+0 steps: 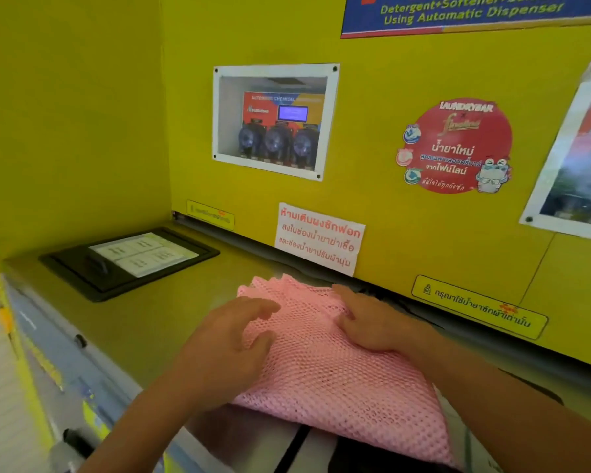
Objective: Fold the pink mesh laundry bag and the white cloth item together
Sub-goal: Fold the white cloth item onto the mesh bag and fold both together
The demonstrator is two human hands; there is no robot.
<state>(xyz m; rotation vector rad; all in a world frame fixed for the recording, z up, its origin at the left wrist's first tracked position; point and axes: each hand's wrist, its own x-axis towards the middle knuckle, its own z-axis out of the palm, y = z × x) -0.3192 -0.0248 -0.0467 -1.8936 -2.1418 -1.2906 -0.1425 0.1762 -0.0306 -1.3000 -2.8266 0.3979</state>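
Yellow laundry-shop wall; olive machine top [171, 322] serves as the work surface. The pink mesh bag [325, 363] lies there, already doubled over, under both hands. Left hand [229, 339] has loosely curled fingers on its left edge, gripping nothing firmly; right hand [365, 319] is spread flat on its far part. White cloth [452, 425] shows only at the right edge, below the right forearm. Judged midway: further folds remain.

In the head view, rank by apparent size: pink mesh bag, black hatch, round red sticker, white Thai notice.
1. Pink mesh bag, though nearest the camera.
2. Black hatch.
3. Round red sticker.
4. White Thai notice.
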